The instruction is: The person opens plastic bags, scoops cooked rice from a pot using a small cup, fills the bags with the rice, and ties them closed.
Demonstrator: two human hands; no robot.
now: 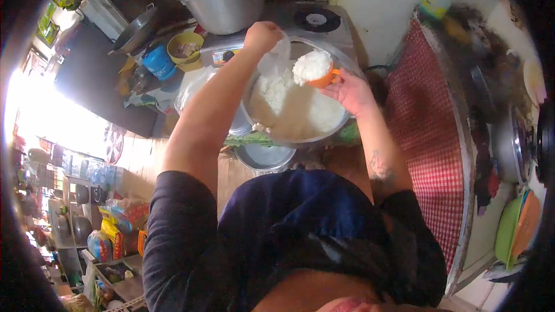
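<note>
In my right hand (349, 93) is an orange cup (324, 79), gripped near its handle and tilted to the left. White powder that looks like flour (313, 66) is heaped above its rim. My left hand (262, 37) pinches the edge of a clear plastic bag (277, 54), which hangs down over a large metal basin (299, 139). Inside the basin, white powder (271, 91) lies in mounds beside a light brown, sand-like layer (282, 117). The cup is held above the basin's contents, to the right of the bag. Part of the bag's mouth is hidden by my left hand.
A lidded aluminium pot (223, 4) stands on the gas stove (347, 30) behind the basin, left of a bare burner (316, 19). Left are a yellow container (185, 45) and a blue container (158, 61). Below the basin sits another metal pot (265, 156). A red checkered cloth (427, 147) hangs right.
</note>
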